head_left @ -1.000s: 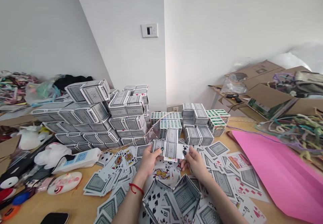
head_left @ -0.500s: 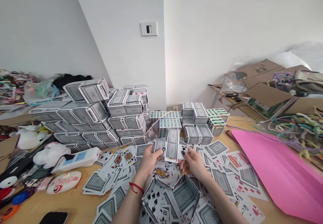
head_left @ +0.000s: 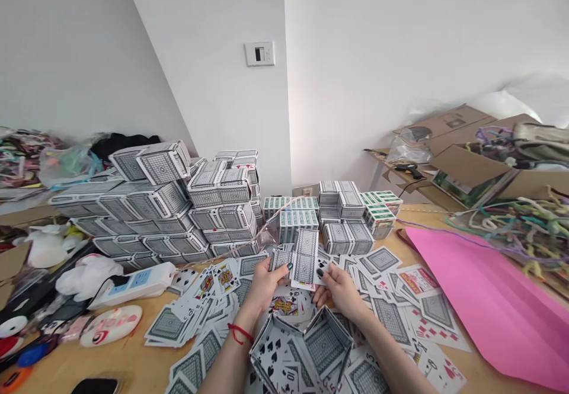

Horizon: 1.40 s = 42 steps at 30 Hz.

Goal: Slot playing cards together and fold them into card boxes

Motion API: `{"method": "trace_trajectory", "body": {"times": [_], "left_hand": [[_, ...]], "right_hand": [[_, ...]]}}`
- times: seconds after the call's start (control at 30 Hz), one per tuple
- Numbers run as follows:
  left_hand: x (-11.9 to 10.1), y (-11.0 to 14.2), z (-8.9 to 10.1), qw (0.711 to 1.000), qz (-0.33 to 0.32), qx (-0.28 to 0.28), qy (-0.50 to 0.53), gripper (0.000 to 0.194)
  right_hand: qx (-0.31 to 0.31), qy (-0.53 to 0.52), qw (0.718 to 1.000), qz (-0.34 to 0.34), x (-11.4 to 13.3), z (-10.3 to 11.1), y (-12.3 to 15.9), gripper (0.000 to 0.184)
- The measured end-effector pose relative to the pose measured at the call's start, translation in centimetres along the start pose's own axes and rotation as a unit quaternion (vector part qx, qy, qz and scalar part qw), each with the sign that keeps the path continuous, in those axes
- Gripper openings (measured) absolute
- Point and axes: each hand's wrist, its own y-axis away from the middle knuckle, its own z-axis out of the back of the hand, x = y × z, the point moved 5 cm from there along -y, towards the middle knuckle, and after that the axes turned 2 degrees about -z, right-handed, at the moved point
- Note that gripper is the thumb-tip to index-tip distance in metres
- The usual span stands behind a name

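At the near edge, toward the left, we see a dark phone (head_left: 95, 386) cut off by the frame. In the near middle, between our forearms, stands an open-topped box of folded playing cards (head_left: 329, 340), spade faces and patterned backs showing inside. Loose playing cards (head_left: 166, 323) spread over the wooden table to both sides.

Just beyond the box we hold a small group of cards. Our left hand (head_left: 265, 280), a red bracelet (head_left: 240, 333) on its wrist, is clamped on the left card (head_left: 280, 258), thumb on its patterned back. Our right hand (head_left: 338, 286) pinches the spade card (head_left: 323, 263) by its right side. Between them the middle card (head_left: 306, 258) stands lengthwise, back toward us, overlapping the spade card.

To the left lie a pink-and-white oval object (head_left: 111, 326) and, farther, a white power strip (head_left: 140, 284); to the right, a pink sheet (head_left: 484, 311).

Beyond our hands sit green-and-white boxes (head_left: 299, 226), with grey card-back blocks (head_left: 349, 237) to their right and a tall stack of similar blocks (head_left: 164, 201) far left. At far right we see an open cardboard box (head_left: 462, 163); farthest, a white control panel (head_left: 259, 54) on the wall.
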Motion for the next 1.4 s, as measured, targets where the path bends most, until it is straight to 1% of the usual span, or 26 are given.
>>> {"method": "trace_trajectory", "body": {"times": [0.2,0.33,0.5,0.63,0.73,0.87,1.0,1.23,1.4], "left_hand": [[0.1,0.0,-0.2,1.000,0.003,0.009,-0.004,0.028],[-0.1,0.0,-0.5,1.000,0.000,0.012,0.020,0.029],[-0.3,-0.1,-0.5,0.999,0.004,0.016,0.046,0.030],[-0.5,-0.4,-0.2,0.999,-0.009,0.032,0.028,0.030],[-0.5,-0.6,0.1,0.999,-0.019,0.033,0.008,0.033],[-0.7,-0.5,0.1,0.999,-0.012,0.019,-0.029,0.034],[-0.9,-0.3,-0.1,1.000,0.000,0.009,-0.025,0.036],[-0.9,-0.4,-0.3,0.999,-0.018,0.022,-0.039,0.034],[-0.8,-0.5,-0.2,0.998,-0.025,0.010,-0.060,0.034]], "right_hand": [[0.003,-0.013,1.000,-0.002,0.0,-0.3,0.1,0.030],[-0.007,-0.014,1.000,-0.003,-0.5,-0.2,-0.2,0.032],[-0.055,-0.006,0.998,0.008,-1.0,0.7,-0.8,0.040],[-0.107,0.004,0.993,0.042,-0.2,1.2,-0.6,0.046],[-0.124,-0.005,0.991,0.057,0.3,1.3,-0.4,0.044],[-0.126,-0.015,0.991,0.045,0.5,1.4,-0.3,0.042],[-0.122,-0.030,0.991,0.041,0.3,1.5,-0.4,0.045],[-0.106,-0.067,0.991,0.050,-0.3,1.5,-0.7,0.045],[-0.092,-0.071,0.992,0.041,-0.5,1.5,-0.8,0.044]]}}
